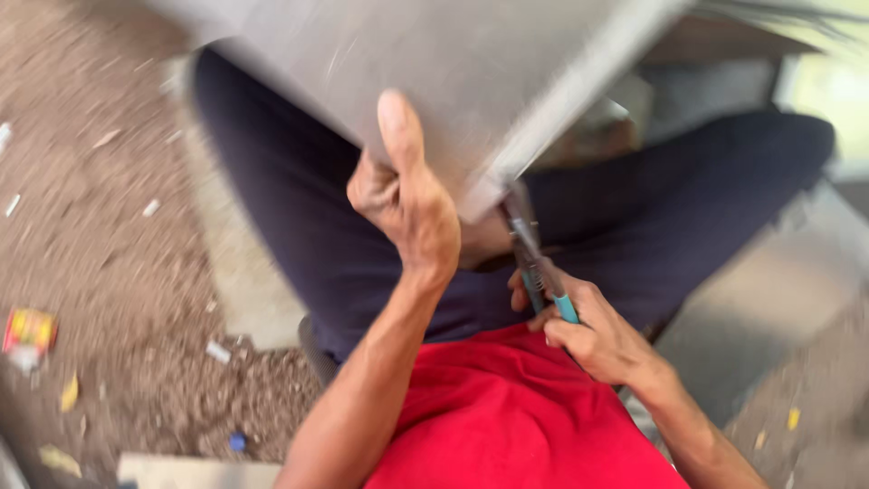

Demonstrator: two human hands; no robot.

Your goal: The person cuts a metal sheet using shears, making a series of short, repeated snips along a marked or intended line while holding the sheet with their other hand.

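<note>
A grey metal sheet (471, 81) is held above the lap, its near edge pinched by the left hand (407, 204) with the thumb pressed flat on top; just right of that hand, blue-handled snips (536, 263) are gripped closed-fisted in the right hand (593, 335), their blades set against the sheet's near corner. Judged from this blurred view, the cut is only begun at that corner; most of the sheet appears uncut, though how deep the blades sit cannot be told.
</note>
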